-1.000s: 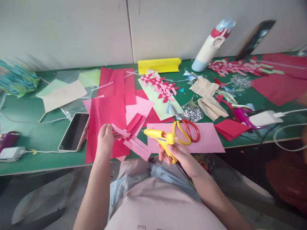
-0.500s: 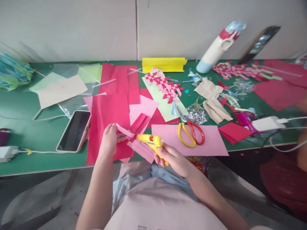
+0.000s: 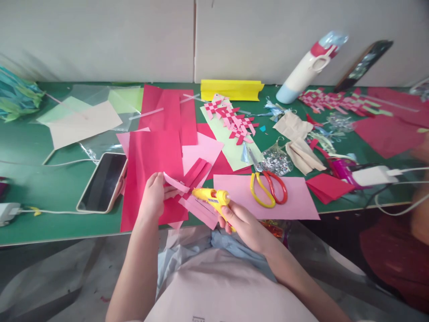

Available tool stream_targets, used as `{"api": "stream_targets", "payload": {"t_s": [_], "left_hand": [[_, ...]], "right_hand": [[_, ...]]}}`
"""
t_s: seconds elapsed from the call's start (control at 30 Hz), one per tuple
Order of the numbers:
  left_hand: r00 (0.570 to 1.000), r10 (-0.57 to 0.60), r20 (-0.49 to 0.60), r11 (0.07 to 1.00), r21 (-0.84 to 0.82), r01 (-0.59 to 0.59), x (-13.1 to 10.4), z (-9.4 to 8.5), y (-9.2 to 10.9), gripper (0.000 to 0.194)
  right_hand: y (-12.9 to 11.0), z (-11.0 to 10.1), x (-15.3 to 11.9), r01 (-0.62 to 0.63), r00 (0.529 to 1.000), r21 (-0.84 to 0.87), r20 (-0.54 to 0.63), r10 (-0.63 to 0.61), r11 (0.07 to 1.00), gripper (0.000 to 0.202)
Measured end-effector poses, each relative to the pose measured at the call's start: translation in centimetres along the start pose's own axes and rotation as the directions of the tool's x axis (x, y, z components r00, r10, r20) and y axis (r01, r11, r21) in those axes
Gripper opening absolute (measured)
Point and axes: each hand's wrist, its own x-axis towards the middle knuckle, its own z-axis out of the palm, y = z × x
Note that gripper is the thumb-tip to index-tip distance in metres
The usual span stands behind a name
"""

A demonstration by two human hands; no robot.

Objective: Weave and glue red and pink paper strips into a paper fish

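Observation:
My left hand (image 3: pixel 154 195) pinches the raised end of a pink paper strip (image 3: pixel 176 182), part of a woven piece of pink and red strips. In my right hand (image 3: pixel 239 219) is a yellow hot glue gun (image 3: pixel 212 197), its nozzle against or just over the weave where the strips cross. Loose red strips (image 3: pixel 197 172) fan out above the crossing, and pink strips (image 3: pixel 199 212) run down below it. Underneath lies a large red paper sheet (image 3: pixel 150 156). To the right, scissors (image 3: pixel 268 188) with yellow and red handles rest on a pink sheet (image 3: pixel 301 192).
Left of the papers lies a phone (image 3: pixel 102 183). Woven paper fish (image 3: pixel 231 118) sit on a pale green sheet (image 3: pixel 217 134), with a bag of small beads (image 3: pixel 277 160) nearby. A bottle (image 3: pixel 303 74) leans at the back. A white charger (image 3: pixel 375 175) with cables lies right.
The view has shifted slightly. My hands, the glue gun and the lifted strip stay almost where they were.

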Motion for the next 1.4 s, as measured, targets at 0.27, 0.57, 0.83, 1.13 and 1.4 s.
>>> {"api": "stream_targets", "payload": {"t_s": [0.27, 0.57, 0.83, 1.13, 1.4], "left_hand": [[1.0, 0.001, 0.0, 1.0, 0.005, -0.001, -0.09, 0.09, 0.02, 0.015], [1.0, 0.009, 0.012, 1.0, 0.011, -0.009, 0.03, 0.06, -0.04, 0.015], [1.0, 0.018, -0.004, 1.0, 0.01, -0.018, 0.25, -0.06, -0.28, 0.014], [0.999, 0.034, -0.009, 0.999, 0.016, -0.034, 0.48, -0.16, -0.6, 0.014], [0.999, 0.048, 0.006, 0.998, 0.039, -0.048, 0.24, 0.01, -0.35, 0.013]], "right_hand": [[-0.02, 0.37, -0.28, -0.008, 1.0, -0.008, -0.019, 0.008, 1.0, 0.044], [-0.09, 0.5, -0.34, 0.023, 0.999, -0.064, -0.03, -0.025, 0.998, 0.043], [0.1, 0.42, -0.68, 0.028, 0.999, -0.122, -0.032, -0.032, 0.992, 0.042], [-0.45, 0.42, -0.71, 0.05, 0.997, -0.147, -0.058, -0.059, 0.988, 0.039], [-0.47, -0.21, -0.98, -0.008, 1.0, 0.036, -0.009, 0.009, 0.999, 0.043]]}}
